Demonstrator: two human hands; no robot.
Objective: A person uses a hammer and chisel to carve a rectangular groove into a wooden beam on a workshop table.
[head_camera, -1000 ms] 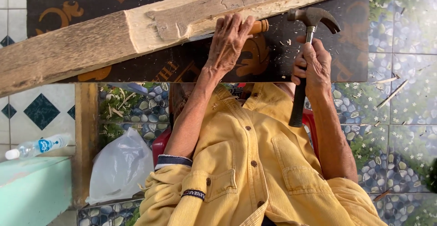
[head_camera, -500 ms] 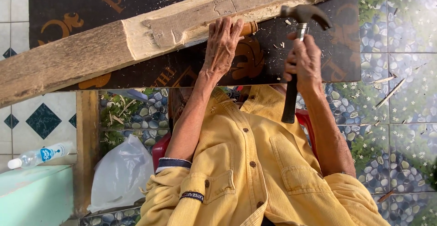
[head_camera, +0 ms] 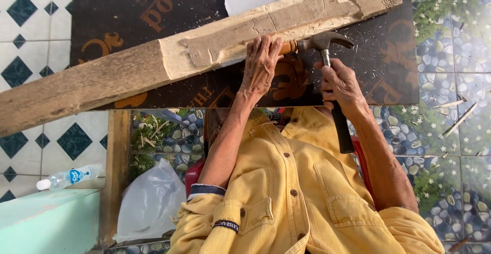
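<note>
Since the earlier frame the hammer (head_camera: 327, 65) has swung left, and its steel head now sits at the orange end of a tool handle (head_camera: 288, 46) poking out of the left hand (head_camera: 262, 66). A long, rough wooden beam (head_camera: 194, 54) runs diagonally across a dark mat (head_camera: 153, 8), carved pale along its middle stretch. The left hand rests against the beam's lower edge, fingers closed around that orange-handled tool, whose working end is hidden. The right hand (head_camera: 341, 85) is wrapped tight around the hammer's black shaft, just below the head. Lower left, a white plastic bag (head_camera: 151, 203) lies near a small clear bottle (head_camera: 66, 177).
</note>
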